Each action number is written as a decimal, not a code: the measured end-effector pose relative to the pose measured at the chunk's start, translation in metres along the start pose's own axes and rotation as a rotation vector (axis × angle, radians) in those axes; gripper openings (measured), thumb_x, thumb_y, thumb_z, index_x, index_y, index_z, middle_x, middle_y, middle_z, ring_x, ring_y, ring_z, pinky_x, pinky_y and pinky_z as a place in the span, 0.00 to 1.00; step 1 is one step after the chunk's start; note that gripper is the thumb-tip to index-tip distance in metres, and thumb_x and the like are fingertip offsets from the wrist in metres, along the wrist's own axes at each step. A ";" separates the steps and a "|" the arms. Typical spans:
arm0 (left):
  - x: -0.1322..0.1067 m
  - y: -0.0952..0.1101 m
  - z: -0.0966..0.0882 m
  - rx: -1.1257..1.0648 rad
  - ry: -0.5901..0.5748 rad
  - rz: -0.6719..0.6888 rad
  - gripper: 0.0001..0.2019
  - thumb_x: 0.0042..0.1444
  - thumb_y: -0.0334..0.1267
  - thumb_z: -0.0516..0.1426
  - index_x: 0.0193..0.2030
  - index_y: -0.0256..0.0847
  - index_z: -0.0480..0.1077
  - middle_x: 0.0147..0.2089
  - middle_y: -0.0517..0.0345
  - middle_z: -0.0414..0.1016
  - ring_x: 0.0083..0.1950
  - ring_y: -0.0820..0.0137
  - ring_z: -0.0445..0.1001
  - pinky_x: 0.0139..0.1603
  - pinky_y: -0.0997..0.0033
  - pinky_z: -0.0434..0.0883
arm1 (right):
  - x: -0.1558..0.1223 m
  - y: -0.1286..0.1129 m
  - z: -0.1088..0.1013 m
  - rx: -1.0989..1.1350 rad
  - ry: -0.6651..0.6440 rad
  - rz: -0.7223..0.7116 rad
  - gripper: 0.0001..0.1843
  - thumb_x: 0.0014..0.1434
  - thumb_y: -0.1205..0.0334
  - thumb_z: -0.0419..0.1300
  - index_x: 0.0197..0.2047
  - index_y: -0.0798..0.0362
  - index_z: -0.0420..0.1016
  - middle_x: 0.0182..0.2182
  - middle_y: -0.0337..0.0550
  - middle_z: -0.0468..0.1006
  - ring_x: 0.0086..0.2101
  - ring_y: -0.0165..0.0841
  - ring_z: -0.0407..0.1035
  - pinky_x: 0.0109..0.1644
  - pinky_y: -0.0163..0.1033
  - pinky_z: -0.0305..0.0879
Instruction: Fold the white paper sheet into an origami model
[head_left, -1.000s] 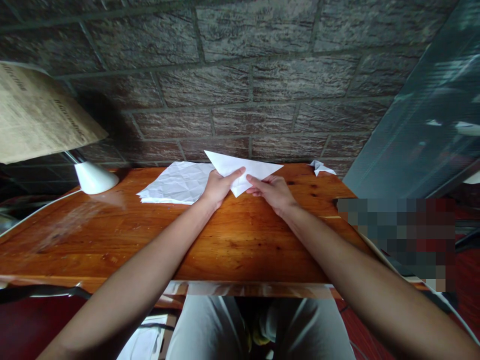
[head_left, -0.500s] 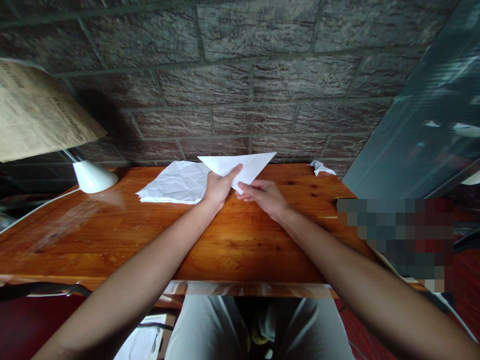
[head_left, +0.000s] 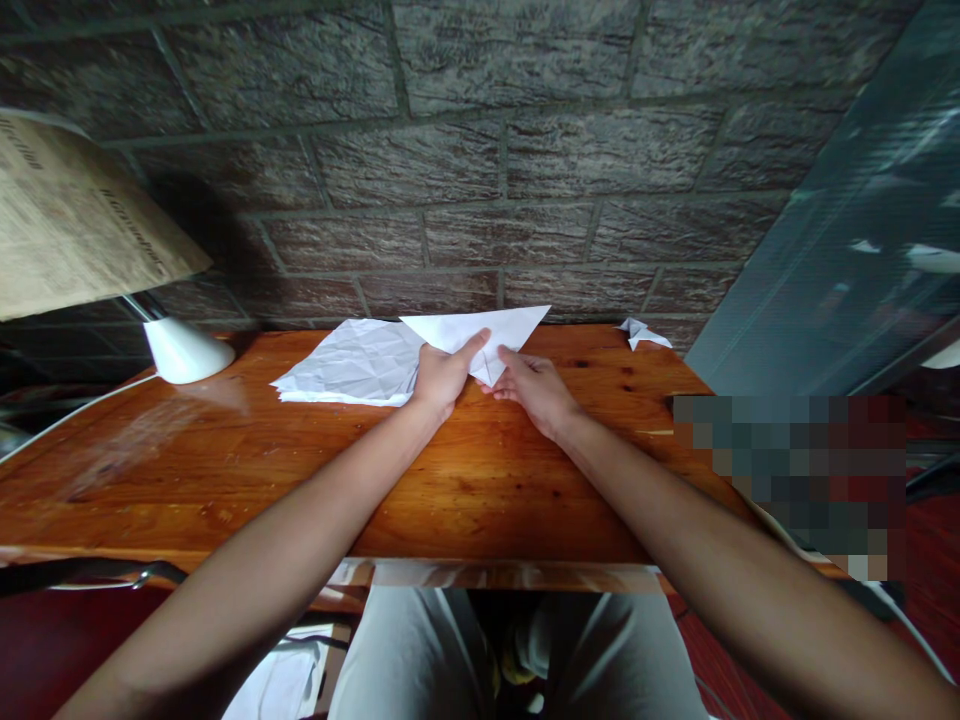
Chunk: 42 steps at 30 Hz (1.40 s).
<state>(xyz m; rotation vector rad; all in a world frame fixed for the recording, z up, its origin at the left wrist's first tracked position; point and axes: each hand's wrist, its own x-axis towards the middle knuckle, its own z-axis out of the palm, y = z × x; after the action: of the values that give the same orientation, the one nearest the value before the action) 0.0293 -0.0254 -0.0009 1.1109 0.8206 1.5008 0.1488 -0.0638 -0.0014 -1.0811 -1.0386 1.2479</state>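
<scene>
A white sheet of paper folded into a triangle (head_left: pixel 457 328) is held up above the table, its long edge on top and its point toward me. My left hand (head_left: pixel 446 375) grips it from the left, thumb laid across the front face and the other fingers hidden behind. At the lower right, my right hand (head_left: pixel 529 385) pinches the paper near the bottom point, thumb in front and fingers underneath. A crease line shows by that point. Just left of my left hand lies a stack of creased white paper (head_left: pixel 352 362).
A small folded paper piece (head_left: pixel 643 335) sits at the back right of the wooden table (head_left: pixel 480 490). At the left stands a lamp with a white base (head_left: pixel 187 350) and a newsprint shade (head_left: pixel 90 215). Behind is a brick wall (head_left: pixel 450 170); a translucent panel (head_left: pixel 810 260) leans at right.
My right thumb has moved up and to the right along the folded paper, uncovering more of the bottom point. My left hand keeps its grip, almost unmoved.
</scene>
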 end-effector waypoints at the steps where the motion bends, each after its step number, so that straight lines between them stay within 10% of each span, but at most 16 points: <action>1: 0.001 0.000 -0.001 -0.009 0.003 -0.004 0.25 0.36 0.47 0.74 0.40 0.34 0.79 0.48 0.44 0.84 0.51 0.53 0.81 0.53 0.56 0.77 | 0.002 0.001 -0.002 0.000 0.017 -0.022 0.23 0.59 0.47 0.68 0.22 0.54 0.72 0.22 0.43 0.79 0.24 0.28 0.72 0.30 0.32 0.66; 14: 0.006 -0.004 -0.003 -0.027 -0.027 0.001 0.26 0.37 0.44 0.75 0.42 0.33 0.80 0.53 0.42 0.83 0.57 0.50 0.80 0.61 0.52 0.75 | 0.015 -0.009 -0.023 0.186 0.239 -0.143 0.21 0.39 0.48 0.77 0.24 0.53 0.74 0.22 0.34 0.72 0.24 0.23 0.62 0.29 0.31 0.59; 32: 0.007 -0.001 -0.008 -0.079 -0.112 -0.061 0.26 0.36 0.42 0.76 0.42 0.34 0.80 0.54 0.43 0.82 0.56 0.50 0.80 0.63 0.50 0.73 | 0.026 -0.037 -0.065 0.364 0.551 -0.194 0.09 0.47 0.65 0.72 0.29 0.53 0.76 0.23 0.33 0.75 0.20 0.20 0.56 0.21 0.28 0.50; 37: 0.008 0.001 -0.009 -0.112 -0.098 -0.059 0.27 0.36 0.43 0.76 0.43 0.34 0.80 0.54 0.42 0.82 0.56 0.50 0.80 0.63 0.50 0.73 | 0.016 -0.026 -0.044 0.251 0.243 -0.106 0.22 0.44 0.43 0.75 0.30 0.52 0.76 0.29 0.38 0.80 0.23 0.24 0.64 0.25 0.31 0.59; 42: 0.006 0.000 -0.004 -0.110 -0.099 -0.069 0.26 0.41 0.47 0.74 0.45 0.34 0.79 0.53 0.41 0.82 0.57 0.50 0.80 0.63 0.50 0.73 | 0.009 -0.013 -0.025 0.059 0.031 -0.128 0.25 0.36 0.47 0.79 0.26 0.54 0.75 0.21 0.34 0.73 0.21 0.23 0.59 0.25 0.33 0.52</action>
<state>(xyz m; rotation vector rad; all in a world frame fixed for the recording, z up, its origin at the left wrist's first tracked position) 0.0255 -0.0199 -0.0009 1.0560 0.6931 1.4055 0.1759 -0.0561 0.0066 -0.9704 -1.0249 1.1483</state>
